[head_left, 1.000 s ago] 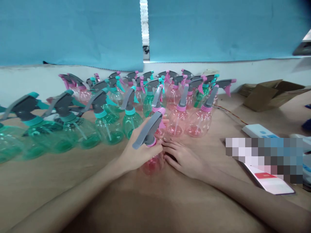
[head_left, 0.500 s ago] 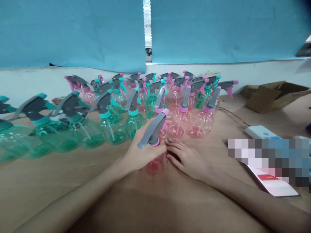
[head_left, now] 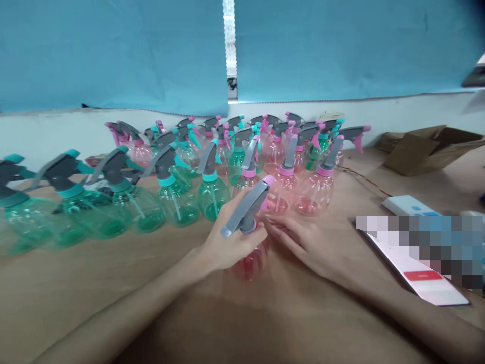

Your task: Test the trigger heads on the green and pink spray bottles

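My left hand is wrapped round the neck of a pink spray bottle with a grey and pink trigger head, its nozzle turned away to the right. Fingers cover part of its collar. Close on the right, my right hand has its fingers stretched toward the bottle near the trigger; whether the fingertips touch it I cannot tell. Just beyond stand more pink spray bottles, one of them a clear pink bottle. A green spray bottle belongs to the row reaching left.
Several more green and pink bottles crowd the back of the wooden table. An open cardboard box lies at the back right, with a white box and a phone nearer. Blue sheeting covers the wall behind.
My left hand and the held spray bottle have shifted slightly right and nearer to me. My right hand has moved slightly right, its fingers now straighter.
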### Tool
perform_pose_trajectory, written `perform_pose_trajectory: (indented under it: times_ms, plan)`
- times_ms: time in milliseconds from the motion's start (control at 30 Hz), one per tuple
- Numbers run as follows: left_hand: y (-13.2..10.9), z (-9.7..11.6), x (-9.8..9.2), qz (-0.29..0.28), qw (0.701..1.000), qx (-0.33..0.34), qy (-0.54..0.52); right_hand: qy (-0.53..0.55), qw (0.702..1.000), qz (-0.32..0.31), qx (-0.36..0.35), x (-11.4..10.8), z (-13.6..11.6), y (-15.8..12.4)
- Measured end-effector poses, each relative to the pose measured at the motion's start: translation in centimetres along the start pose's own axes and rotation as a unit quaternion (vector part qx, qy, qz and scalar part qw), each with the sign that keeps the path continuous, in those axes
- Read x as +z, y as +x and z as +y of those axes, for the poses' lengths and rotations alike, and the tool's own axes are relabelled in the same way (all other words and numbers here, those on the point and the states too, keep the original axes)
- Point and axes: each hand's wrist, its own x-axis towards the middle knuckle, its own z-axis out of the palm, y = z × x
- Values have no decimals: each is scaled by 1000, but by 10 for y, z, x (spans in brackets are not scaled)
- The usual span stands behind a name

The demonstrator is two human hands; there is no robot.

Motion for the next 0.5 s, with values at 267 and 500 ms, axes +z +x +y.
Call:
perform_pose_trajectory:
  times_ms: [267,500]
  plan:
    - [-4,0,11,-17,996,-30,-86,86,996,10,31,-14,-18,-30]
    - [-9,14,31,-14,995,-22,-91,127,991,25,22,-5,-36,-44]
